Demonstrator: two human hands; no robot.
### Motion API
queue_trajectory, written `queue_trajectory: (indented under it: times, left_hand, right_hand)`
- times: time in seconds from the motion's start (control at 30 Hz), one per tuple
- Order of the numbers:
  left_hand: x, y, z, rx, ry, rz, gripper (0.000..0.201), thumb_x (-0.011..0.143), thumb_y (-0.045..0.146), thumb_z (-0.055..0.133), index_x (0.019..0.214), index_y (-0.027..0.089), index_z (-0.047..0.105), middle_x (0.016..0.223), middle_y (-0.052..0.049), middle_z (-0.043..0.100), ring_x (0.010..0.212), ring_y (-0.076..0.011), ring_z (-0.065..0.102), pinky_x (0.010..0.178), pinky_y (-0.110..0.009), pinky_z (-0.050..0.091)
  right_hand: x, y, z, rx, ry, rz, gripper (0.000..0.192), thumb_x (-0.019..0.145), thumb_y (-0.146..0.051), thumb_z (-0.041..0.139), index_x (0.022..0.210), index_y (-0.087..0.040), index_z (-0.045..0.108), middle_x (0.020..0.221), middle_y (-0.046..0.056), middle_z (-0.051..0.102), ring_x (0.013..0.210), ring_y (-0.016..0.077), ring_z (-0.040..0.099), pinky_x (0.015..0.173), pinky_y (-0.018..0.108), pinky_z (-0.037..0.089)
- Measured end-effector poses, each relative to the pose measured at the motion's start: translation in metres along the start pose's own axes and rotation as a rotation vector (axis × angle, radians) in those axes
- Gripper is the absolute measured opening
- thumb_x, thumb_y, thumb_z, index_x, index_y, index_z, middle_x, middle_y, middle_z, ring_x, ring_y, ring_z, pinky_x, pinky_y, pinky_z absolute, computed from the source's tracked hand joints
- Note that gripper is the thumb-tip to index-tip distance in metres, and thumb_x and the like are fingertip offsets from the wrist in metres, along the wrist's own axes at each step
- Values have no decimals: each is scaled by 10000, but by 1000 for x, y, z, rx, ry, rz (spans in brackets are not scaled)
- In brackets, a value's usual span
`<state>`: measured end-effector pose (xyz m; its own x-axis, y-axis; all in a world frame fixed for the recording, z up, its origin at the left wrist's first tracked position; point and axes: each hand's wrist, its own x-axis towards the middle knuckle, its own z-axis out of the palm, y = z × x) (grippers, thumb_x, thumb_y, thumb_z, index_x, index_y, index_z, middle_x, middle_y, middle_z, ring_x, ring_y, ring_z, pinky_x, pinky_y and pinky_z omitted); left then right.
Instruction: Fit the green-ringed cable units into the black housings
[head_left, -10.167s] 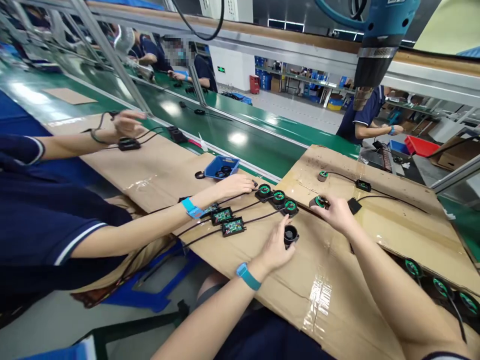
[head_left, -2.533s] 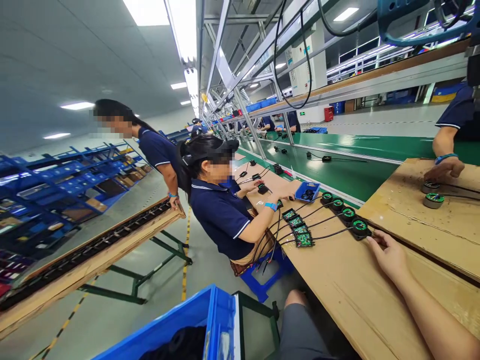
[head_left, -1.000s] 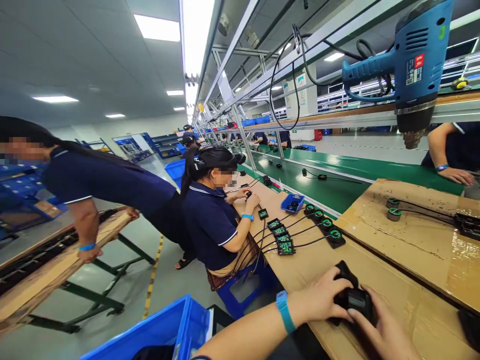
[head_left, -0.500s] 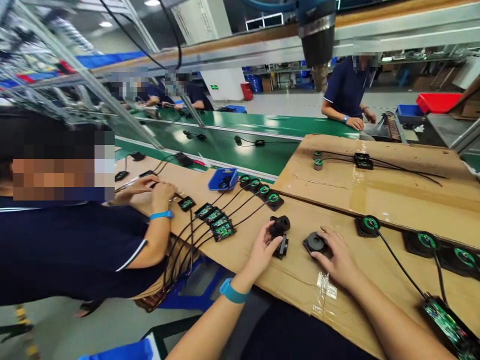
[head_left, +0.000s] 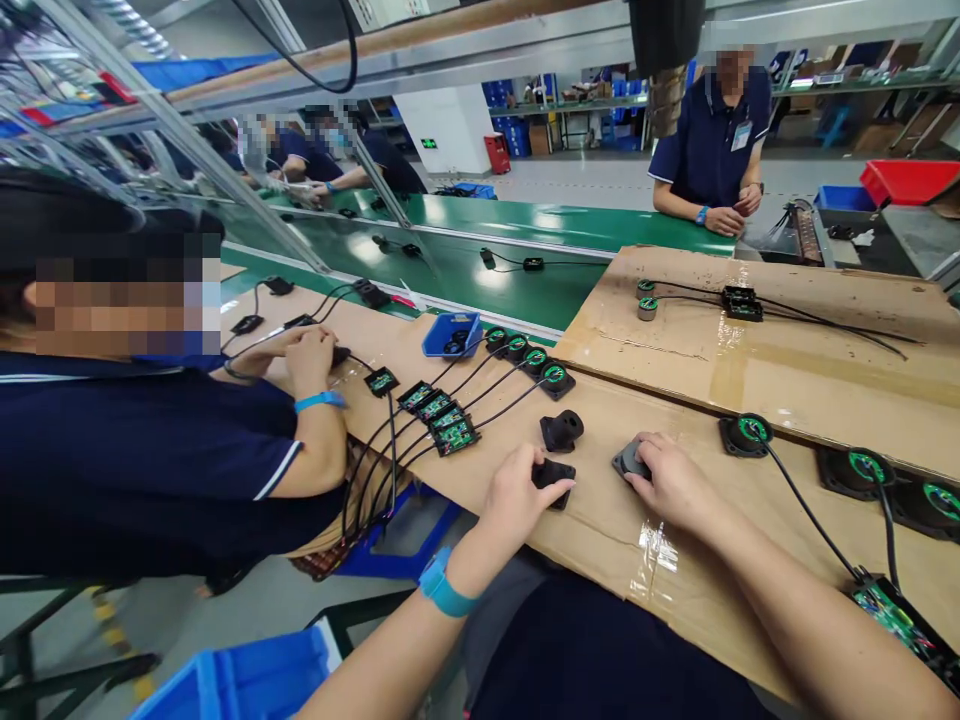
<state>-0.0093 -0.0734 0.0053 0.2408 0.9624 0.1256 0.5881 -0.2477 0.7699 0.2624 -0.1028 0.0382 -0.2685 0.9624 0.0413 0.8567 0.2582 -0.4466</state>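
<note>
My left hand (head_left: 519, 492) has its thumb and fingers closed round a black flanged housing (head_left: 556, 472), low over the cardboard-covered bench (head_left: 480, 490). Just beyond it, another black housing with a round neck (head_left: 562, 430) rests by itself on the cardboard. To the right, my right hand (head_left: 669, 480) grips a dark square-flanged housing (head_left: 628, 460) from its near side. The fingers partly cover both held pieces, so their undersides are hidden.
Wired green circuit boards (head_left: 454, 430) and round green-ringed housings (head_left: 553, 376) lie left, by a blue bin (head_left: 451, 335). More cabled housings (head_left: 750, 432) lie right. A co-worker's arm (head_left: 319, 430) is at left; a power tool (head_left: 666, 70) hangs overhead.
The housing in my left hand has tipped flatter and come apart from the necked housing beyond it. My right hand's fingers have closed in over its housing. The view has shifted slightly.
</note>
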Motion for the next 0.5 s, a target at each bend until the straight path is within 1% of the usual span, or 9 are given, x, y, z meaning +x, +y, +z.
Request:
queue_trajectory:
  times: [0.1, 0.17, 0.27, 0.33, 0.37, 0.43, 0.5]
  left_hand:
    - [-3, 16, 0, 152, -113, 182, 381, 743, 366, 838, 812, 204, 500, 947, -63, 646, 954, -258, 624, 855, -405, 529]
    - [-6, 22, 0, 180, -147, 241, 343, 750, 339, 834, 801, 197, 525, 987, -86, 652, 982, -272, 622, 875, -423, 535]
    - [-10, 26, -4, 150, -196, 239, 240, 786, 258, 795, 865, 198, 577, 1185, -115, 636, 1109, -285, 616, 963, -434, 528]
    - [-11, 27, -9, 118, -257, 224, 170, 818, 195, 745, 892, 206, 592, 1247, -104, 619, 1157, -275, 608, 994, -420, 521]
    - [-11, 27, -12, 105, -285, 218, 155, 825, 174, 728, 888, 207, 590, 1229, -96, 625, 1150, -268, 611, 989, -412, 522]
    - [-8, 26, -13, 87, -317, 193, 169, 820, 162, 728, 863, 202, 569, 1105, -77, 652, 1049, -248, 638, 922, -388, 541]
    - [-2, 25, -9, 87, -298, 157, 215, 799, 161, 752, 839, 198, 543, 998, -56, 653, 921, -223, 645, 830, -360, 550]
  right_hand:
    - [6, 3, -6, 22, -32, -11, 208, 792, -190, 731, 765, -214, 526, 954, 83, 627, 909, 256, 552, 831, 401, 485]
    - [10, 7, -6, 46, -22, -10, 231, 792, -182, 737, 737, -218, 516, 931, 71, 630, 891, 246, 555, 812, 386, 483]
    - [13, 15, -4, 55, 25, -2, 239, 826, -203, 719, 704, -218, 514, 992, 89, 650, 946, 257, 569, 836, 396, 490]
    - [14, 17, -3, 18, 83, 21, 244, 847, -269, 720, 717, -215, 521, 1106, 131, 648, 1048, 298, 560, 894, 448, 486]
    - [14, 17, -4, -5, 119, 34, 255, 855, -315, 719, 730, -212, 523, 1181, 154, 632, 1106, 325, 542, 924, 485, 475]
    - [15, 13, -7, -31, 194, 38, 278, 872, -399, 702, 770, -210, 525, 1305, 183, 577, 1192, 368, 494, 963, 547, 448]
    - [18, 3, -9, 2, 256, 6, 263, 896, -410, 667, 801, -217, 516, 1317, 176, 568, 1201, 367, 486, 973, 555, 437]
